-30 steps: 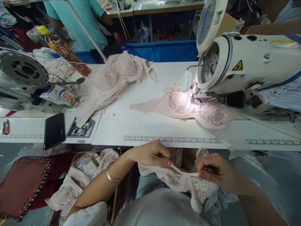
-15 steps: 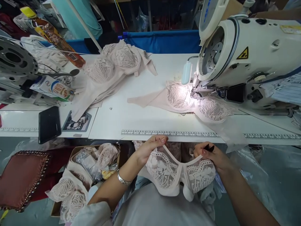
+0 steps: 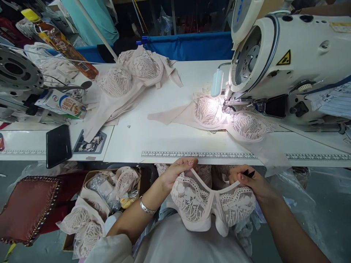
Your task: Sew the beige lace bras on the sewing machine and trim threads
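Note:
I hold a pale pink lace bra [image 3: 204,202] spread out over my lap, just below the table's front edge. My left hand [image 3: 178,170] pinches the top edge of its left cup, fingers closed. My right hand [image 3: 248,180] grips the top edge of the right cup and also has a small dark tool between its fingers. A second lace bra [image 3: 219,118] lies under the needle of the white sewing machine [image 3: 285,65], lit by the machine's lamp.
A heap of pink bras [image 3: 128,82] lies at the back left of the white table [image 3: 170,135]. A black phone [image 3: 57,145], a carton [image 3: 61,104] and a box of lace pieces [image 3: 95,204] are to my left. A person in teal [image 3: 90,18] stands beyond.
I lifted the bra from my lap toward the table edge and stretched it open between both hands, so both cups now face me. My view tilted down slightly.

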Motion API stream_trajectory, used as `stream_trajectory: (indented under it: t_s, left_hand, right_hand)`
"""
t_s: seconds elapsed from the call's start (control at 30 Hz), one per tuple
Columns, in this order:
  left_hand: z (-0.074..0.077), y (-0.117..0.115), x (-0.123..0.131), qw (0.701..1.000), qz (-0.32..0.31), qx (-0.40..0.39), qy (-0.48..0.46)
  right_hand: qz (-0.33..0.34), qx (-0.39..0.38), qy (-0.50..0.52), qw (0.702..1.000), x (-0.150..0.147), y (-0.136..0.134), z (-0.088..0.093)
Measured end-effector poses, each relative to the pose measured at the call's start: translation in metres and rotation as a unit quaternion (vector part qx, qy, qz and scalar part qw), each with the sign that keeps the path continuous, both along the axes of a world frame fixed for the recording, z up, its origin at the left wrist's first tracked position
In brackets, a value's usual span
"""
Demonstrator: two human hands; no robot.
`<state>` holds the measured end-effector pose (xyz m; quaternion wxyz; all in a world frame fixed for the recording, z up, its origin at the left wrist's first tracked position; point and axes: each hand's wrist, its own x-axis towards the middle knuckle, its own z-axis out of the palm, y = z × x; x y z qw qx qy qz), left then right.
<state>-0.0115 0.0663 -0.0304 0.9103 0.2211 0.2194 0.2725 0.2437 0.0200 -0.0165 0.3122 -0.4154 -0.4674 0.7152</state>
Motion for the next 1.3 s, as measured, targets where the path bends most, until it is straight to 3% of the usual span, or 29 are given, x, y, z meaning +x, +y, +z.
stream_trajectory:
  t_s: [0.23,0.3,0.33,0.37,0.4,0.47,0.5,0.53,0.6,0.67,0.73,0.83,0.93,1.03,1.1,1.13,1.2,1.23,1.3]
  left_hand:
    - [0.006,0.005,0.022,0.998,-0.053,0.015,0.002]
    - [0.01,0.011,0.029,0.995,-0.046,0.081,0.039]
    - [0.014,0.013,0.03,0.987,-0.014,0.142,0.079]
    - [0.019,0.015,0.03,0.966,0.037,0.221,0.13]
    - [0.025,0.015,0.029,0.926,0.102,0.311,0.187]
    - [0.039,0.008,0.023,0.803,0.214,0.483,0.275]
    - [0.046,0.001,0.02,0.742,0.239,0.551,0.297]
    - [0.051,-0.008,0.018,0.696,0.236,0.606,0.305]
    - [0.055,-0.028,0.018,0.641,0.189,0.679,0.303]
    - [0.05,-0.047,0.024,0.602,0.153,0.717,0.316]
    - [0.038,-0.059,0.032,0.581,0.152,0.728,0.331]
    - [0.019,-0.061,0.04,0.608,0.166,0.703,0.331]
    - [0.009,-0.054,0.037,0.641,0.156,0.675,0.329]
    - [0.011,-0.049,0.032,0.682,0.151,0.629,0.341]
    - [0.014,-0.048,0.029,0.738,0.137,0.568,0.336]
    - [0.016,-0.047,0.029,0.768,0.126,0.536,0.328]
    - [0.018,-0.046,0.027,0.816,0.105,0.477,0.308]
    - [0.019,-0.044,0.026,0.835,0.101,0.451,0.298]
    - [0.019,-0.038,0.021,0.867,0.105,0.403,0.275]
  right_hand:
    - [0.195,0.108,-0.148,0.963,0.0,0.008,0.017]
    - [0.231,0.151,-0.139,0.951,-0.003,0.005,0.025]
    - [0.239,0.17,-0.127,0.948,-0.003,0.002,0.029]
    - [0.235,0.185,-0.113,0.948,-0.002,-0.002,0.032]
    - [0.218,0.194,-0.099,0.951,0.001,-0.006,0.035]
    - [0.155,0.195,-0.078,0.965,0.007,-0.017,0.038]
    - [0.115,0.189,-0.082,0.972,0.009,-0.023,0.039]
    - [0.071,0.183,-0.098,0.976,0.009,-0.029,0.04]
    - [0.001,0.189,-0.155,0.97,0.006,-0.039,0.038]
    - [-0.043,0.216,-0.218,0.951,-0.004,-0.048,0.033]
    - [-0.062,0.247,-0.257,0.932,-0.015,-0.054,0.026]
    - [-0.069,0.303,-0.284,0.907,-0.024,-0.061,0.015]
    - [-0.063,0.385,-0.314,0.866,-0.022,-0.061,0.006]
    - [-0.104,0.478,-0.429,0.759,-0.013,-0.056,-0.001]
    - [-0.127,0.522,-0.499,0.68,-0.009,-0.052,-0.005]
    - [-0.126,0.536,-0.518,0.655,-0.008,-0.05,-0.006]
    - [-0.105,0.551,-0.512,0.65,-0.008,-0.048,-0.007]
    - [-0.095,0.551,-0.49,0.669,-0.007,-0.048,-0.007]
    - [-0.069,0.504,-0.418,0.753,-0.004,-0.048,-0.002]
